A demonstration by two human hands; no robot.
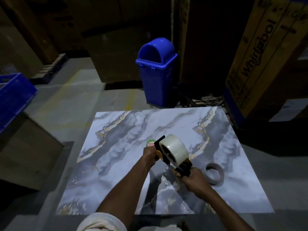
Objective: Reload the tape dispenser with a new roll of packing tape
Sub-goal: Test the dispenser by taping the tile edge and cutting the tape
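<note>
A tape dispenser (180,169) with a black and yellow frame is held above the marbled table top (126,130). A full roll of clear packing tape (174,149) sits on its spindle. My right hand (195,180) grips the dispenser's black handle at the lower right. My left hand (150,153) holds the front end of the frame, next to the black blade guard. An empty brown cardboard core (215,175) lies on the table just right of my right hand.
A blue swing-lid bin (157,72) stands on the floor beyond the table. A blue crate (15,97) is at the left. Large cardboard boxes (265,55) surround the area. A round green sticker (150,143) marks the table.
</note>
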